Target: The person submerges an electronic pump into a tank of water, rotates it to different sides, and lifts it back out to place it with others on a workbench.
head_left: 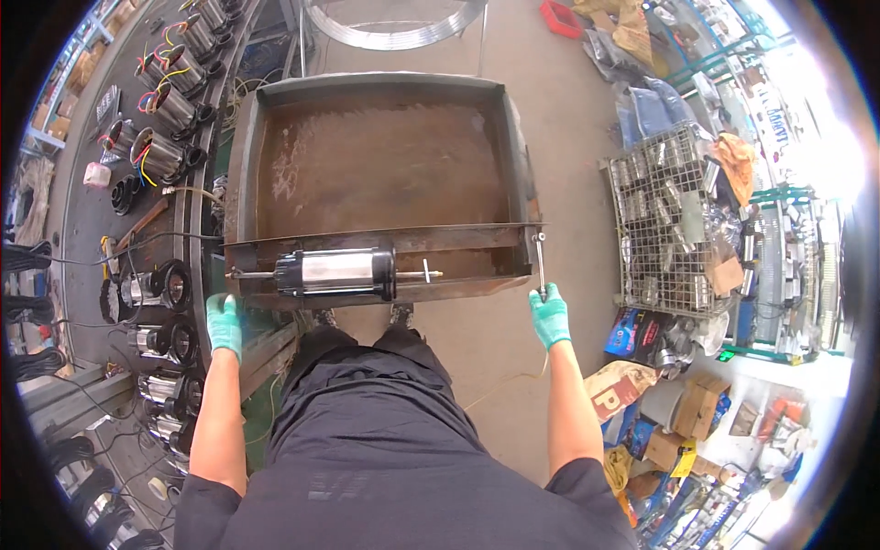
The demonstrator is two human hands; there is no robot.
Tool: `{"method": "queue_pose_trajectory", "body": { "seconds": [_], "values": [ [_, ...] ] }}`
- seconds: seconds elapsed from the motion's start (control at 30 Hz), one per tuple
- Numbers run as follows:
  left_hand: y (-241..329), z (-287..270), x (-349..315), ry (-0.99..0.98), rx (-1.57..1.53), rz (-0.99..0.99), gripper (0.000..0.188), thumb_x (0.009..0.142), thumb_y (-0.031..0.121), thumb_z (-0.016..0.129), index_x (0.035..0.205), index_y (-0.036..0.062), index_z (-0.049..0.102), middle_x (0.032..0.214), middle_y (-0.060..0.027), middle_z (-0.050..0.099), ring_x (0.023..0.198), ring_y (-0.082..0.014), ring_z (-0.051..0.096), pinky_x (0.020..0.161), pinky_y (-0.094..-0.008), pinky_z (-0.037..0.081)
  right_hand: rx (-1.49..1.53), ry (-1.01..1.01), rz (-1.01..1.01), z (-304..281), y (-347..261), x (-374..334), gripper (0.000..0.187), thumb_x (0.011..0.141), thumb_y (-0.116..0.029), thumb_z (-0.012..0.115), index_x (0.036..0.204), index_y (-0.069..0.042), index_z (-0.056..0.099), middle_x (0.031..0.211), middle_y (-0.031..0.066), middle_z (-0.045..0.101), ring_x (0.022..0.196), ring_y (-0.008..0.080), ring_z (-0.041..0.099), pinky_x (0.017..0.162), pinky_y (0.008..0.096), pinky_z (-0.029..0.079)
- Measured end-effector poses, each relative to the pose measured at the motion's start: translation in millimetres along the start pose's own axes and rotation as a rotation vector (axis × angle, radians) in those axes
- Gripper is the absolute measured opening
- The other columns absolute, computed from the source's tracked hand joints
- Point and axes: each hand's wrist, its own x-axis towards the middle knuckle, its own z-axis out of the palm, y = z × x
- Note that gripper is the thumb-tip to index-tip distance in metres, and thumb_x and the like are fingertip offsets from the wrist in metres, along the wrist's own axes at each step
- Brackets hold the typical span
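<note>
A silver cylindrical motor (337, 272) with black end caps lies across the near side of a rusty metal tank (513, 137). Thin shafts stick out of both its ends; the right one carries a small crossbar. My right hand (551, 316), in a green glove, is closed around a slim metal tool (541, 261) with a round end. It is just outside the tank's near right corner. By the near left corner is my left hand (224, 325), also gloved, below the left shaft's end. Its fingers look curled; what they hold, if anything, is hidden.
Several motors with coloured wires (174, 105) stand on the dark workbench (110, 220) at left, beside a hammer (137, 226). At right is a wire mesh crate (655, 220) of metal parts. A wire coil (394, 38) stands beyond the tank. A thin hose (509, 378) trails near my right forearm.
</note>
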Motion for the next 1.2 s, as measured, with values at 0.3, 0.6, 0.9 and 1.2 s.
{"method": "queue_pose_trajectory", "body": {
  "seconds": [0.3, 0.6, 0.9, 1.2],
  "values": [
    [-35.6, 24.4, -13.1, -0.045, 0.133, 0.033, 0.046, 0.091, 0.025, 0.073, 0.128, 0.0071, 0.051, 0.115, -0.0152, 0.062, 0.099, -0.0253, 0.059, 0.088, -0.0402, 0.05, -0.07, 0.177, -0.088, 36.2, 18.3, 44.9, 0.034, 0.089, -0.016, 0.07, 0.112, 0.001, 0.053, 0.106, 0.0225, 0.061, 0.093, 0.0419, 0.061, 0.085, 0.0476, 0.05],
    [-11.3, 10.5, -17.0, -0.24, 0.152, 0.045, 0.039, 0.091, 0.023, 0.074, 0.115, 0.0041, 0.05, 0.096, -0.016, 0.062, 0.088, -0.0294, 0.06, 0.082, -0.0421, 0.049, 0.062, -0.162, -0.743, 82.4, -223.8, -45.0, 0.035, 0.091, -0.02, 0.07, 0.122, -0.005, 0.06, 0.122, 0.0186, 0.061, 0.104, 0.0365, 0.065, 0.088, 0.0425, 0.053],
    [12.0, -20.8, -18.0, -0.284, 0.306, 0.173, 0.04, 0.088, 0.027, 0.075, 0.11, -0.0004, 0.056, 0.097, -0.0224, 0.068, 0.092, -0.0413, 0.064, 0.082, -0.0473, 0.051, -0.353, -0.681, -0.67, 103.3, -289.8, -13.4, 0.014, 0.087, -0.015, 0.061, 0.097, -0.007, 0.066, 0.095, 0.0204, 0.069, 0.09, 0.0412, 0.067, 0.08, 0.0471, 0.053],
    [133.7, -112.0, -28.4, -0.598, 0.462, 0.515, 0.032, 0.095, 0.039, 0.064, 0.101, 0.0082, 0.064, 0.085, -0.0199, 0.068, 0.083, -0.042, 0.066, 0.073, -0.0488, 0.053, 0.002, -0.568, -0.481, 12.9, -323.9, 36.5, 0.013, 0.085, 0.003, 0.051, 0.089, 0.0, 0.063, 0.078, 0.0087, 0.066, 0.069, 0.0125, 0.058, 0.067, 0.0297, 0.051]
  ]
}}
